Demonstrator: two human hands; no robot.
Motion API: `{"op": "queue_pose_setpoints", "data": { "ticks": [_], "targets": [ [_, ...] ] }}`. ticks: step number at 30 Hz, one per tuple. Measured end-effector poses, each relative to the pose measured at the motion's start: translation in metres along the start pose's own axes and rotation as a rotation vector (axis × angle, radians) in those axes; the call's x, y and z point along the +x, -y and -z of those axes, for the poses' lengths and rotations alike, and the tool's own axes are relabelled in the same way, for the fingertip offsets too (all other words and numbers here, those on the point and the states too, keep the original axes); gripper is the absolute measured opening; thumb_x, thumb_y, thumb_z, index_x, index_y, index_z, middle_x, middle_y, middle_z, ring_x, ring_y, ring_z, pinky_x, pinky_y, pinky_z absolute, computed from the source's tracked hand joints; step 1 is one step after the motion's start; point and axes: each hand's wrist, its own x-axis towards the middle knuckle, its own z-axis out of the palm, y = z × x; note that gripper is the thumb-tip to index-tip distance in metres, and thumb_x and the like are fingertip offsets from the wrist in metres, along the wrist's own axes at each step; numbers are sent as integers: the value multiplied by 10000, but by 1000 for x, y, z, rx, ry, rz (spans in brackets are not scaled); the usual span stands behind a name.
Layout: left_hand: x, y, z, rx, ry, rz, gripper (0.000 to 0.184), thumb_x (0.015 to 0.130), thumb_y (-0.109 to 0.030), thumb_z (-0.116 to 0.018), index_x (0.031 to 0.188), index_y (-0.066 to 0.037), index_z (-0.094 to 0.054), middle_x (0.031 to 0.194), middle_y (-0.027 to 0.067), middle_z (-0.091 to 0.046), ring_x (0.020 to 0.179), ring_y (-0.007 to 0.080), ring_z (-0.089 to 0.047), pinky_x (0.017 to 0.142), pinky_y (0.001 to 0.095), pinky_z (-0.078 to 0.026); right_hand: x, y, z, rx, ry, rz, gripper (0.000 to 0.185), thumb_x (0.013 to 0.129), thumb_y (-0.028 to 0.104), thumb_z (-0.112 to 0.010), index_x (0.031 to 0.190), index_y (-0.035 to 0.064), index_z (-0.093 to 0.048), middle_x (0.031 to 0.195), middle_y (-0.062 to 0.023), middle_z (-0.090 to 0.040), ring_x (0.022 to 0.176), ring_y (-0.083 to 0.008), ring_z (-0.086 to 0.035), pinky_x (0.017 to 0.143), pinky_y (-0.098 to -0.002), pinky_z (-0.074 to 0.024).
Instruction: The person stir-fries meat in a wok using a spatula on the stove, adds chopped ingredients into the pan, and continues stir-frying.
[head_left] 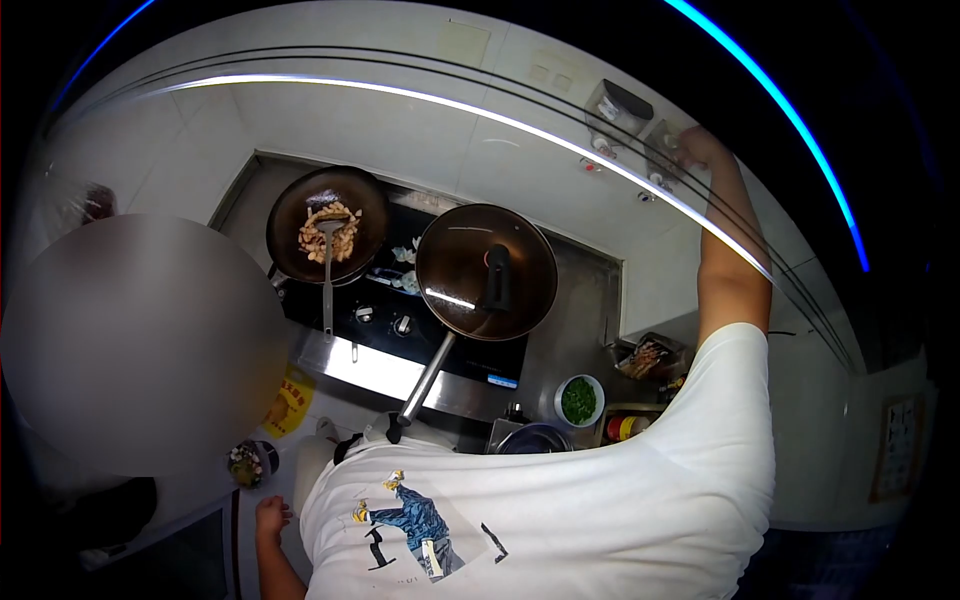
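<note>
My right hand (pixel 700 147) is raised at the upper right, against a clear holder (pixel 660 145) on the wall; its fingers are too indistinct to read. Low at the left, my left hand (pixel 272 515) hangs beside my white shirt, fingers curled in with nothing visible in them. The nearest thing to it is a container of mixed food pieces (pixel 247 466). On the stove, a wok (pixel 282 225) holds pale cooked pieces (pixel 343 243) and a metal spatula (pixel 328 285). A second pan (pixel 437 365) has a glass lid (pixel 460 240) on it.
A bowl of chopped greens (pixel 579 401) stands right of the stove, near jars (pixel 627 428) and a dark pot (pixel 535 438). Farther up is a wall dispenser (pixel 620 105). A yellow packet (pixel 290 402) lies left of my body. A large blurred circle hides the left side.
</note>
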Motion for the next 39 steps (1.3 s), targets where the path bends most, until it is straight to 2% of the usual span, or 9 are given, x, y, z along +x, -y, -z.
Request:
{"op": "queue_pose_setpoints", "data": {
  "ticks": [2,4,6,9,10,13,24,32,39],
  "targets": [
    [1,1,-1,7,10,-17,283,899,-334,-556,997,-69,-556,829,83,-605,643,193,-589,552,331,-465,-12,10,2,-70,36,-6,155,820,177,-566,865,57,-652,704,-53,-631,506,-175,-560,432,-305,-425],
    [-5,-6,-6,-21,-7,7,231,916,-285,-544,977,-63,-562,796,55,-592,612,163,-569,524,296,-428,-18,12,5,-46,1,35,155,821,177,-566,865,56,-652,704,-55,-632,505,-177,-561,432,-306,-427],
    [-4,-7,-8,-24,-6,10,232,916,-288,-544,973,-65,-561,790,55,-590,608,162,-568,524,296,-428,-18,8,11,-10,-38,137,159,824,175,-558,869,51,-648,709,-66,-636,498,-190,-566,434,-313,-436],
    [-4,-8,-10,-31,-6,12,232,917,-292,-542,969,-66,-560,786,56,-589,603,163,-568,523,298,-430,3,-6,18,-206,10,348,156,827,181,-555,839,46,-633,689,-56,-621,517,-178,-564,460,-316,-454],
    [-3,-9,-10,-37,-6,9,232,918,-292,-540,969,-67,-559,789,58,-590,602,164,-569,523,298,-431,22,-16,5,58,-139,262,157,833,180,-548,828,44,-627,677,-48,-608,538,-173,-565,474,-315,-458],
    [1,-10,-11,-38,26,5,237,921,-291,-533,975,-62,-560,805,61,-595,603,169,-574,523,301,-437,33,-22,-2,361,-295,124,160,841,180,-542,819,43,-622,666,-39,-596,561,-166,-567,490,-313,-463],
    [5,-7,-9,-45,4,-22,229,905,-275,-547,943,-51,-569,802,70,-589,617,166,-564,520,303,-434,35,-5,-18,290,-246,58,167,848,194,-548,836,46,-625,684,-28,-599,590,-148,-567,521,-295,-463],
    [-9,-10,-3,12,-3,55,288,921,-320,-540,996,-42,-551,819,86,-601,636,188,-580,551,326,-455,35,4,-20,265,-246,65,172,852,204,-552,849,49,-627,697,-20,-601,612,-135,-567,544,-282,-463],
    [15,-7,13,3,17,12,269,912,-276,-523,1007,-29,-565,838,94,-603,640,190,-580,550,321,-451,19,3,-22,174,-169,8,178,857,213,-555,860,51,-629,708,-13,-603,630,-124,-567,564,-270,-463]
  ]
}}
